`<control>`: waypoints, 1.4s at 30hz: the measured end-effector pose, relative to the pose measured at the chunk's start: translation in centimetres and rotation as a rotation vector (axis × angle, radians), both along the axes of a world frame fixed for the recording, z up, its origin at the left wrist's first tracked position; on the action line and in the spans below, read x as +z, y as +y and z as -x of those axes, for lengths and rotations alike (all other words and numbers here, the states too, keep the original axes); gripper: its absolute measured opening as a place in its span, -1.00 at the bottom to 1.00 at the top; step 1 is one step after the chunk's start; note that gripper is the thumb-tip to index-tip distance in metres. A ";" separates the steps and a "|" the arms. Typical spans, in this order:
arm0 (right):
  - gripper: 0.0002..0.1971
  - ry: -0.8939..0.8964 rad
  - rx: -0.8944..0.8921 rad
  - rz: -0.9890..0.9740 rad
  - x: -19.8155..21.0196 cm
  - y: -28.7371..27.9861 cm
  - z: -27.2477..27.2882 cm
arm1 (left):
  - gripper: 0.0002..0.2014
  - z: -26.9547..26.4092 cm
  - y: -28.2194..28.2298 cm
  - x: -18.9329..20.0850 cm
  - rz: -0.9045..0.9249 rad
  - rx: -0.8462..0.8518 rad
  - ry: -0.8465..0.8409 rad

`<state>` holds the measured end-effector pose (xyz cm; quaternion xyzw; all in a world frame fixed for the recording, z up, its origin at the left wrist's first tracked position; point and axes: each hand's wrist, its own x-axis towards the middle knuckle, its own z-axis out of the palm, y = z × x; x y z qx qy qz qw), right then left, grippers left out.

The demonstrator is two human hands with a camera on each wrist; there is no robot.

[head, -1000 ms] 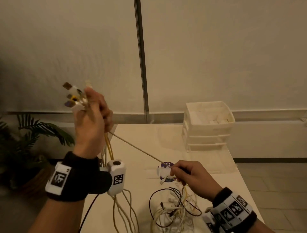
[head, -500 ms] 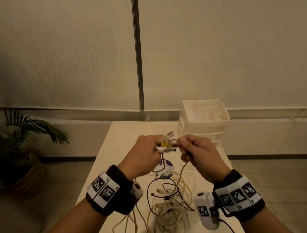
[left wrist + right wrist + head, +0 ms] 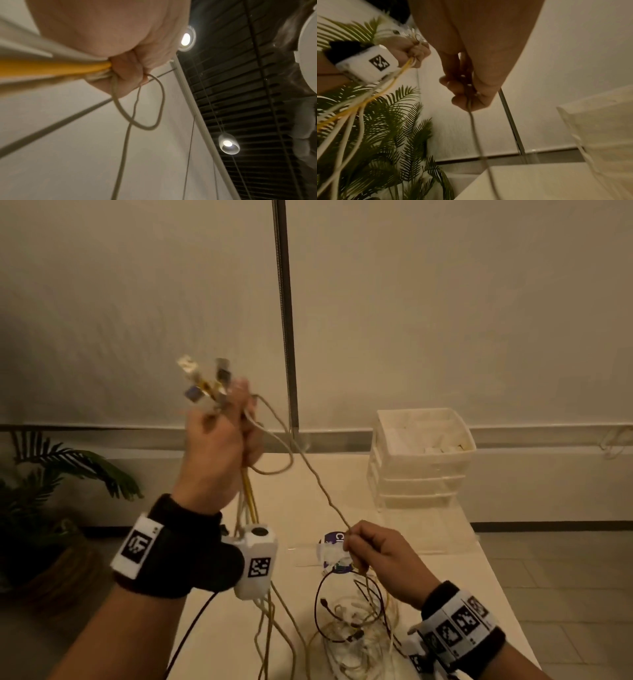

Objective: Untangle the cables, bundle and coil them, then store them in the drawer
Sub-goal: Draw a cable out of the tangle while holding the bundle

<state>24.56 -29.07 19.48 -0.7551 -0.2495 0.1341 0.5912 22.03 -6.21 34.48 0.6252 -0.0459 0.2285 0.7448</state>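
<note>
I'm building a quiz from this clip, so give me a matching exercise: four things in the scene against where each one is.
Things:
1. connector ends
2. beige cable
3. drawer unit
4. black cable

Places:
A. far right of the table
B. stretched between left hand and right hand
C. lying in the tangle on the table
D. sticking up above the left hand

Pairs: 1-D, 2-B, 3-A, 4-C

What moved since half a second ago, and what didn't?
The left hand rose up and left with its cable bundle; the right hand dropped toward the table, pinching the beige cable now stretched between them. The tangle and drawer unit stayed put.
</note>
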 end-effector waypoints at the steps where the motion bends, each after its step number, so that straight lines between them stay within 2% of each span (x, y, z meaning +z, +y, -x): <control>1: -0.77 0.026 -0.032 -0.005 -0.5 0.1 -0.1 | -0.69 -0.2 0.9 0.0 -0.076 0.112 -0.017; 4: -0.73 0.137 -0.163 -0.053 -0.8 0.4 -0.7 | -0.84 -0.1 2.4 -1.0 -0.508 0.544 0.011; 6: -0.72 0.196 -0.244 -0.064 -0.5 0.7 -1.2 | -0.90 0.6 1.9 -1.5 -0.677 0.685 -0.048; 8: -0.73 0.236 -0.274 -0.082 0.3 1.0 -1.4 | -0.86 1.5 0.6 -2.1 -0.824 0.600 -0.147; 10: -0.73 0.282 -0.247 -0.124 1.5 1.2 -1.2 | -0.70 1.9 -1.1 -3.1 -0.941 0.342 -0.183; 12: -0.71 0.318 -0.163 -0.167 3.1 1.7 -0.7 | -0.63 1.8 -2.9 -4.3 -1.026 0.057 -0.107; 14: -0.70 0.332 -0.072 -0.220 4.7 2.2 0.0 | -0.68 1.4 -4.3 -5.5 -1.083 -0.073 -0.010; 18: -0.67 0.364 0.000 -0.304 6.5 1.8 0.5 | -0.76 0.8 -4.6 -6.3 -1.024 -0.077 0.051; 22: -0.70 0.360 0.046 -0.292 6.5 1.3 0.6 | -0.77 0.6 -4.4 -5.9 -1.077 -0.059 0.043; 24: -0.71 0.339 0.053 -0.307 6.0 1.2 0.6 | -0.72 0.4 -4.4 -5.2 -1.024 0.063 0.031; 26: -0.71 0.310 0.059 -0.288 4.9 0.7 0.7 | -0.66 0.0 -3.6 -3.9 -0.911 0.273 0.015; 30: -0.75 0.287 0.064 -0.195 1.9 -0.9 1.5 | -0.79 -0.7 0.6 -2.0 -0.718 0.563 0.086; 36: -0.72 0.283 -0.011 -0.251 1.1 -0.3 1.2 | -0.78 -0.4 1.4 -3.3 -0.825 0.635 0.110; 38: -0.72 0.271 -0.040 -0.261 1.8 0.3 1.0 | -0.61 0.4 0.6 -3.6 -0.905 0.537 0.006; 40: -0.72 0.233 -0.024 -0.245 2.9 1.0 0.9 | -0.47 1.2 -1.1 -4.3 -0.977 0.216 -0.080; 42: -0.72 0.176 0.014 -0.216 4.3 1.7 1.0 | -0.55 1.8 -3.1 -5.2 -1.045 -0.083 -0.057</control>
